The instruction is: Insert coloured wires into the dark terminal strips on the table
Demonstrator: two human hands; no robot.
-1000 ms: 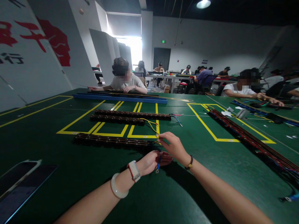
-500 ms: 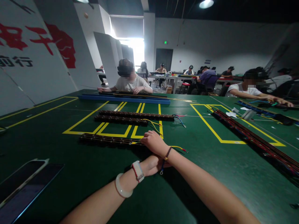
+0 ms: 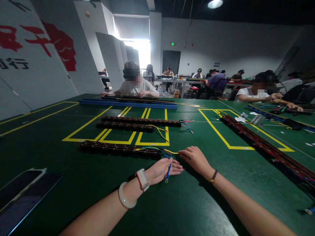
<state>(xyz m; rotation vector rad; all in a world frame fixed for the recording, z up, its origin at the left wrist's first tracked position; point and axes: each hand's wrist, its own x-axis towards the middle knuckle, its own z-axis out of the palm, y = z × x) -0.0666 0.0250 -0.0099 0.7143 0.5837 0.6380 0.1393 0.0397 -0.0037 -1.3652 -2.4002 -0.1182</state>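
Observation:
The nearest dark wired strip (image 3: 118, 149) lies on the green table, with coloured wires coming out of its right end. My left hand (image 3: 162, 169) is at that end, fingers stretched out to the right, thumb against a blue wire (image 3: 168, 173) whose ring terminal hangs over the palm. To its right my right hand (image 3: 195, 160) pinches a yellow wire (image 3: 173, 152), its tip hidden under the fingers. A green wire (image 3: 147, 148) with a ring terminal lies back along the strip. Beyond are two more dark strips (image 3: 142, 121), (image 3: 125, 126) with wire ends.
Yellow tape (image 3: 115, 142) marks the green table (image 3: 98, 183). Two phone-like devices (image 3: 31, 200) lie at the left. Long wired strips (image 3: 261, 144) run along the right. A person (image 3: 137, 86) sits across behind a blue tray (image 3: 128, 104); another person (image 3: 256, 93) works at the right.
My right hand has moved right, off the strip's end and away from above my left hand, and now is on the yellow wire. My left hand shows its outstretched fingers. The view has shifted slightly.

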